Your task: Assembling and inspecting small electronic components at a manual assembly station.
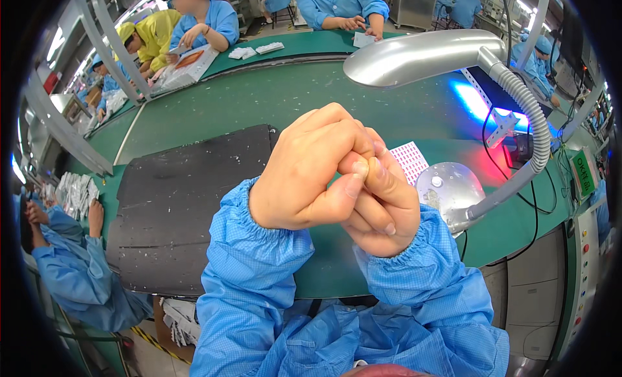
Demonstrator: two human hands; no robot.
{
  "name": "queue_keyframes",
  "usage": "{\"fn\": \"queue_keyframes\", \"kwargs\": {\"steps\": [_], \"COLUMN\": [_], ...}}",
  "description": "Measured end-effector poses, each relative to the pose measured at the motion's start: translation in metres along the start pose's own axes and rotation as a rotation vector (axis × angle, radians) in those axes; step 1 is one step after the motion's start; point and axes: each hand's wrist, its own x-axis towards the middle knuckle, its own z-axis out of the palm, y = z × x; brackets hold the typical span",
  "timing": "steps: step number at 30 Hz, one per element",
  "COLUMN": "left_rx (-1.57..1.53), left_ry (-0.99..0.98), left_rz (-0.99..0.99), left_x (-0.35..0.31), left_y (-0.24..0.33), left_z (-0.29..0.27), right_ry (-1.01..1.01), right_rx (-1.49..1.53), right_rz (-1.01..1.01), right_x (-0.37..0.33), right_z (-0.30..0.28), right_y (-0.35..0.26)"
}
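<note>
My left hand (308,173) and my right hand (385,205) are raised together over the bench, in blue cuffed sleeves. Both are closed, with thumbs and fingertips pinched against each other at one spot. Whatever sits between the fingertips, if anything, is too small and covered to make out. Behind my right hand lies a white sheet with rows of small red marks (409,160), partly hidden. A black mat (188,215), dotted with white specks, lies to the left of my left hand on the green bench top (259,95).
A silver gooseneck lamp (421,58) arches over the right side, its round base (447,186) close to my right hand. Blue and red light shines by a perforated bracket (495,127) with black cables. Co-workers sit across the bench and at the left, near white packets (76,195).
</note>
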Motion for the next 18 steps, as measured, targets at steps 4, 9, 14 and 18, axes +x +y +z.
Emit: {"fn": "queue_keyframes", "kwargs": {"steps": [4, 9, 14, 18], "left_rx": [-0.002, -0.057, -0.044, -0.071], "left_ry": [-0.003, 0.017, 0.010, 0.021], "left_rz": [-0.008, -0.008, -0.024, -0.009], "left_x": [-0.0008, -0.0007, -0.0005, -0.0010], "left_y": [0.0003, -0.0010, -0.0007, -0.0012], "left_z": [-0.0004, 0.0017, 0.0023, 0.0023], "right_ry": [0.026, 0.037, 0.073, 0.010], "right_rx": [0.063, 0.094, 0.102, 0.078], "right_rz": [0.018, 0.030, 0.015, 0.012], "right_x": [-0.0001, -0.0009, -0.0011, -0.0011], "right_z": [0.0028, 0.0013, 0.0046, 0.0022], "right_y": [0.0006, 0.0009, 0.0003, 0.0018]}}
